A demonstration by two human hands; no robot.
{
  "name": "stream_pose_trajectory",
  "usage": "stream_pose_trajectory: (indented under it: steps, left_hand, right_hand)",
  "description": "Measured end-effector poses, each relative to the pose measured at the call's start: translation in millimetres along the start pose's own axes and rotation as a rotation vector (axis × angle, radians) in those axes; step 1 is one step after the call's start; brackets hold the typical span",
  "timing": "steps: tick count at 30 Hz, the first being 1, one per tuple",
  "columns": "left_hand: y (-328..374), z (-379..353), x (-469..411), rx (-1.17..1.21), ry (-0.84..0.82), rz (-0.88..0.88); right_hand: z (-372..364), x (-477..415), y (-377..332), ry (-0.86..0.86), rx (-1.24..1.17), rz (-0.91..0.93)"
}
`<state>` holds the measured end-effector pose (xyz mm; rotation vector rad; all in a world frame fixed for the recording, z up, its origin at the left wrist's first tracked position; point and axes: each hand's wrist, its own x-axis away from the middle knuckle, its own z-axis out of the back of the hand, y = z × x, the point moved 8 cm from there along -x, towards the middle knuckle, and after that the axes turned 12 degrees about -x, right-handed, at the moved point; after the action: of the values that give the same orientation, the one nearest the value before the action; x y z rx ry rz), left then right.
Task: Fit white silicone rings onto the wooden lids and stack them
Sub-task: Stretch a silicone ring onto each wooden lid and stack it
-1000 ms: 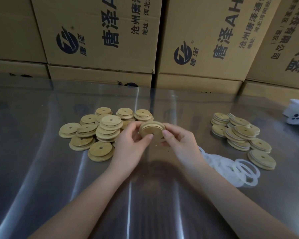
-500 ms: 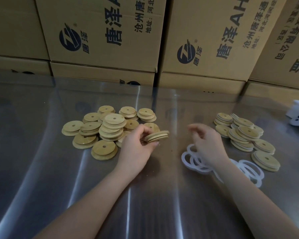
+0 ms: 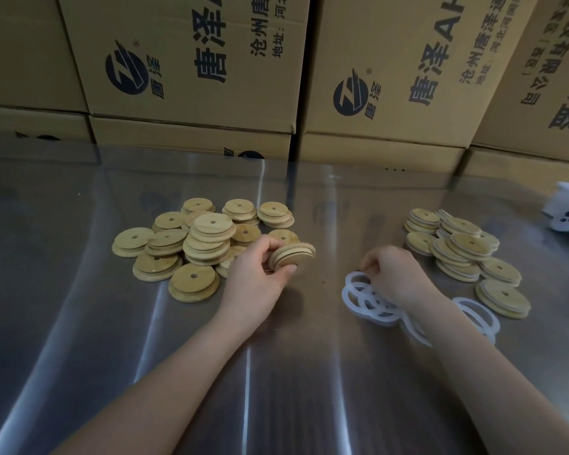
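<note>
We look at a wall of printed cardboard boxes point(image 3: 191, 60) standing behind a shiny metal surface point(image 3: 79, 323). On the left of that surface lies a loose heap of bare wooden lids point(image 3: 178, 244), each with a small hole in its middle. Well apart on the right lies a second heap of lids point(image 3: 457, 251) with a pale band at the edge, which we take to be the finished ones.

Between the two heaps are the person's hands. The left hand point(image 3: 257, 277) holds one wooden lid point(image 3: 291, 256) just above the surface. Its grip is closed round the rim, thumb below and fingers curled over the top. The lid is tilted, with its grooved edge turned toward us and toward the right.

The right hand point(image 3: 391, 274) is down on the tangle of white silicone rings point(image 3: 372, 303), fingers curled onto the ring farthest left. We cannot tell whether that grip has a ring pinched, because the fingertips are hidden behind the knuckles.

The coming move turns on one relation. The rings lie to the right of the held lid, with a stretch of bare surface between them, and the right hand is plainly the nearer one. We judge that this hand must lift a single ring clear of the tangle and carry it leftward to the groove. The rings lie flat while the lid sits tilted, so one or the other will need turning before they meet.
</note>
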<state>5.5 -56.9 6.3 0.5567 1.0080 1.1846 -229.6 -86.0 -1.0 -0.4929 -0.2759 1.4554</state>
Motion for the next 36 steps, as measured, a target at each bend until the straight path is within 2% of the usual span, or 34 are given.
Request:
stream_pose_trajectory:
  steps: [8,16,20,24,29,33,36]
  left_hand:
    - [2.1,-3.7,0.6,-0.039,-0.03,-0.007]
    - [0.4,-5.1,1.0,0.004,-0.04,0.017]
    - [-4.0,-6.9,1.4,0.066,-0.056,0.088]
    - [-10.2,-14.8,4.7,0.285,-0.115,0.23]
    - [-15.2,-27.4,8.8,0.447,-0.208,0.367]
    - [-19.9,-30.2,9.3,0.538,-0.233,0.426]
    - [-17.5,-30.3,9.6,0.588,-0.238,0.427]
  right_hand:
    - [-2.6,2.1,-6.1,-0.032,0.011,0.025]
    - [3.2,2.8,-7.5,0.067,-0.024,0.057]
    - [7.7,6.5,-12.6,0.13,-0.268,0.086]
    - [15.9,11.3,-20.4,0.186,-0.59,0.081]
    - [21.4,21.9,-37.4,0.093,-0.994,0.14]
    - [21.1,29.0,-52.2,-0.023,-1.134,0.193]
    - [20.8,34.6,-60.4,-0.087,-1.145,0.201]
